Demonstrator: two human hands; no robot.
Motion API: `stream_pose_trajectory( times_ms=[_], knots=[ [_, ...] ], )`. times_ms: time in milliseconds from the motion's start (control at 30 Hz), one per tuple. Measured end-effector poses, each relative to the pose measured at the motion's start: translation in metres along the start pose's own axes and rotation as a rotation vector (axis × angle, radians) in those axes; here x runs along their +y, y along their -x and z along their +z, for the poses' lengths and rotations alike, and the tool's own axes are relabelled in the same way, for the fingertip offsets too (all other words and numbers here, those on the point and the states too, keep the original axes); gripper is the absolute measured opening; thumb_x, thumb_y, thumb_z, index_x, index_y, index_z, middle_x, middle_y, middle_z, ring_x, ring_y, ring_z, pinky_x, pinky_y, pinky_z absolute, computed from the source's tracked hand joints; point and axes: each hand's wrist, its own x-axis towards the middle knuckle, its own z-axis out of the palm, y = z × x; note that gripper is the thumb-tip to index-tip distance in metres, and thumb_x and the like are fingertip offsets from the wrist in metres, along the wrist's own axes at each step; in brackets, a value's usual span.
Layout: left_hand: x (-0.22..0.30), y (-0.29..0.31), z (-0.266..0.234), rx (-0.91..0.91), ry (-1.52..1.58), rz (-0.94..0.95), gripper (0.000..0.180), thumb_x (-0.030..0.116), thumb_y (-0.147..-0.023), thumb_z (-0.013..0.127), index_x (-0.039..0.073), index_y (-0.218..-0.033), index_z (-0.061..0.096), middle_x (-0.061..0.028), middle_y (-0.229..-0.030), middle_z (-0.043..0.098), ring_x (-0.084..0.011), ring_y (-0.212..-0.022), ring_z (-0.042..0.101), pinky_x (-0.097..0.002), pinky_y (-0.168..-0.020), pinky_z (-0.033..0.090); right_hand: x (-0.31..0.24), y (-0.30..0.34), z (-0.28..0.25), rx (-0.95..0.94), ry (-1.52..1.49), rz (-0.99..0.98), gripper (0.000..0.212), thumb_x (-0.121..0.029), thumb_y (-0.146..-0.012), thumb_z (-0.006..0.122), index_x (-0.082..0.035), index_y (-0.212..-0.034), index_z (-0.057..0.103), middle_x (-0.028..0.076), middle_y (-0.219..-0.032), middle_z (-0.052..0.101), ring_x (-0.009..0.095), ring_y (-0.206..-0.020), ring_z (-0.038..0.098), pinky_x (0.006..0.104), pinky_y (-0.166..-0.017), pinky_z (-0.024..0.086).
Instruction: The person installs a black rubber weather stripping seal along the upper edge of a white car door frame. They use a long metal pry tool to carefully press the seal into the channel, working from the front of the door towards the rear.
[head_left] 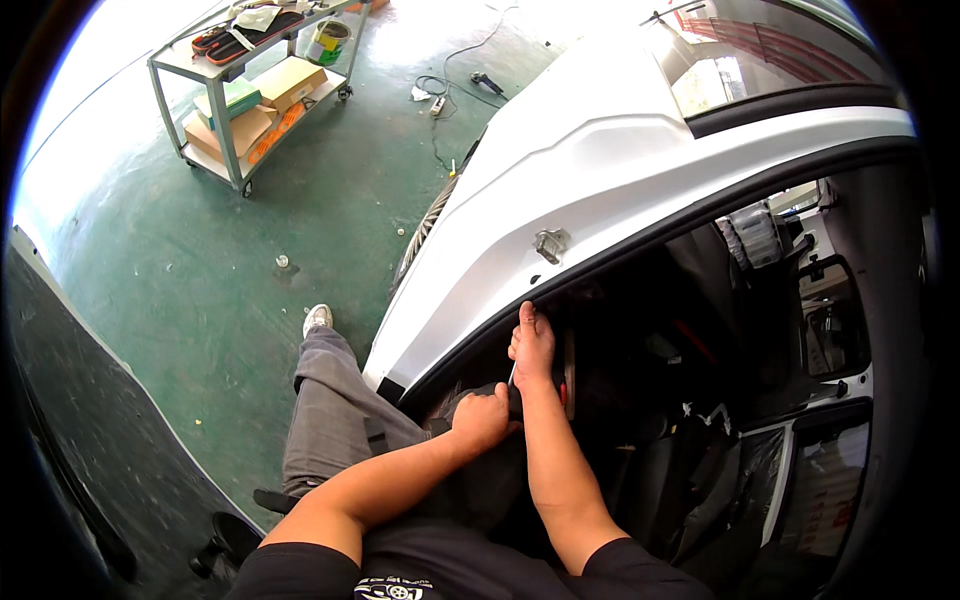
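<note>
A thin metal shaft (514, 373) stands steeply between the person's 2 hands, inside the car's door opening, just below the black rubber seal (620, 245) that edges it. The left hand (481, 417) is closed in a fist at the shaft's lower end, gripping it there; the part inside the fist is hidden. The right hand (533, 348) is at the upper end, its fingers curled and its thumb stretched up to the seal; I cannot tell whether those fingers grip the shaft.

Just outside the seal, a metal door striker (549, 244) sits on the white body panel (600, 165), above and slightly right of the right hand. The car's interior to the right is mostly too dark to read.

The person's left leg, in a grey trouser leg (335, 405), reaches out of the car, with a light shoe (318, 317) on the green floor (290, 225). A tire (428, 225) shows at the edge of the white body. Farther off, a corded power tool (487, 83) lies on the floor. Well apart from the hands stands a wheeled metal cart (228, 135) with 2 levels, carrying cardboard boxes (291, 82) and a bucket (327, 43).
</note>
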Motion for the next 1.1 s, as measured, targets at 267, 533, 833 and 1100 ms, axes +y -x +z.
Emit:
stream_pose_trajectory(
  times_ms=[267,533,833,1100],
  knots=[
    [-0.006,-0.003,0.003,-0.015,-0.005,0.017,0.062,0.048,-0.076,0.079,0.001,-0.104,0.05,-0.0176,-0.073,0.07,-0.0358,-0.066,0.07,-0.0458,-0.065,0.055,-0.001,0.0,0.0,-0.014,-0.009,0.008,0.044,-0.051,-0.096,0.068,-0.018,-0.081,0.043,-0.008,-0.062,0.033,0.003,-0.047,0.026,0.0226,-0.042,0.02],
    [-0.01,-0.002,-0.004,-0.05,0.015,0.029,0.067,0.053,-0.077,0.077,0.0,-0.107,0.05,-0.0189,-0.072,0.07,-0.0373,-0.064,0.07,-0.0486,-0.061,0.055,-0.001,0.002,0.0,-0.029,-0.002,0.005,0.04,-0.047,-0.099,0.065,-0.018,-0.082,0.043,-0.008,-0.062,0.033,0.003,-0.047,0.027,0.0224,-0.042,0.02],
    [0.036,0.001,0.012,-0.001,0.06,0.021,0.055,0.04,-0.081,0.076,-0.002,-0.103,0.05,-0.0152,-0.069,0.07,-0.0333,-0.062,0.07,-0.0453,-0.057,0.055,-0.025,0.013,-0.033,-0.061,0.005,0.05,0.022,-0.028,-0.104,0.059,-0.007,-0.111,0.061,-0.002,-0.072,0.053,0.003,-0.049,0.035,0.0211,-0.046,0.028],
    [0.099,0.003,-0.01,-0.203,0.265,-0.002,0.05,0.032,-0.086,0.076,-0.004,-0.104,0.046,-0.0204,-0.079,0.071,-0.0388,-0.073,0.073,-0.0493,-0.064,0.057,-0.076,0.039,-0.078,-0.152,0.161,0.04,0.042,-0.014,-0.103,0.054,0.0,-0.143,0.049,0.011,-0.092,0.069,0.009,-0.061,0.057,0.0238,-0.054,0.044]
  ],
)
